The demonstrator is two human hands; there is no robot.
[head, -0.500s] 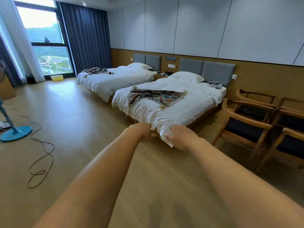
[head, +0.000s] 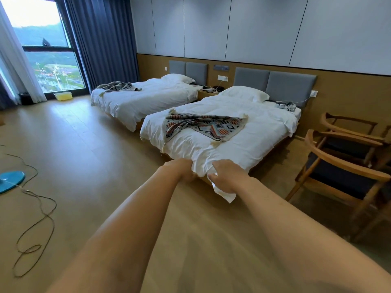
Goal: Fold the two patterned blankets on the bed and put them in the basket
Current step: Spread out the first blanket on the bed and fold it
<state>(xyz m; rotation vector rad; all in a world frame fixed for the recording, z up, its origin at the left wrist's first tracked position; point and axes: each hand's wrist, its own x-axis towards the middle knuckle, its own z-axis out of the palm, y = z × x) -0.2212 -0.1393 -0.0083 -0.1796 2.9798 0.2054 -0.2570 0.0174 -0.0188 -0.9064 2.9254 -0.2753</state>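
A patterned blanket (head: pixel 203 126) lies crumpled on the near bed (head: pixel 254 127), on its white duvet. A second, greyer patterned blanket (head: pixel 117 86) lies bunched at the foot of the far bed (head: pixel 148 98). A yellow basket (head: pixel 62 96) sits on the floor by the window. Both my arms reach out to the near bed's foot corner. My left hand (head: pixel 182 170) and my right hand (head: pixel 229 176) each grip the white duvet's corner (head: pixel 224 193), which hangs below my right hand.
Wooden armchairs (head: pixel 342 166) stand to the right of the near bed. A blue fan base (head: pixel 10 180) and a looping cable (head: pixel 36 229) lie on the floor at left. A nightstand (head: pixel 208 93) sits between the beds. Curtains (head: pixel 101 39) flank the window.
The view has come closer to the near bed. Both hands still hold the duvet corner, and more of the white corner now hangs under my right hand.
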